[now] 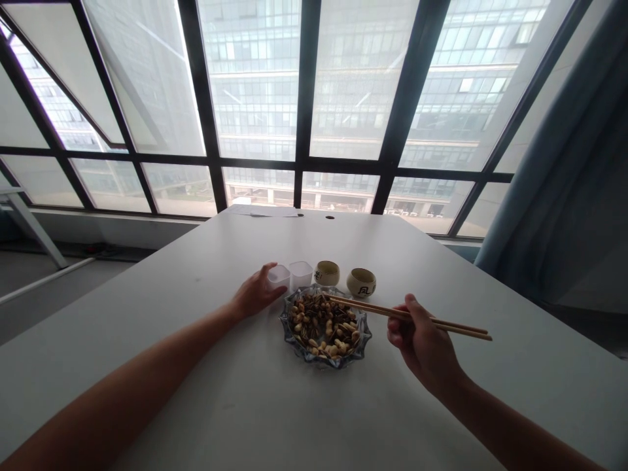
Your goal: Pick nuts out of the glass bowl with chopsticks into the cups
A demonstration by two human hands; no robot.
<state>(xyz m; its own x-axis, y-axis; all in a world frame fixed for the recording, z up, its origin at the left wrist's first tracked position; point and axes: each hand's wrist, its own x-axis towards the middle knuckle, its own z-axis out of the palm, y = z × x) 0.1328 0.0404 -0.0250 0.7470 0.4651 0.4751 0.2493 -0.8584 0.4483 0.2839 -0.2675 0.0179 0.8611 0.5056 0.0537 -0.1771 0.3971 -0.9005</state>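
Note:
My left hand is closed around the left one of two small translucent plastic cups, thumb on its near side and fingers behind it. This plastic cup stands beside the other plastic cup. Pinched in my right hand is a pair of wooden chopsticks, whose tips reach over the far part of a scalloped glass bowl. Peanuts and dark striped sunflower seeds fill the bowl. Whether the tips pinch anything, I cannot tell.
Behind the bowl stand two cream ceramic cups with dark characters, the left ceramic cup and the right ceramic cup. Papers lie at the far end of the white table. A blue curtain hangs at the right.

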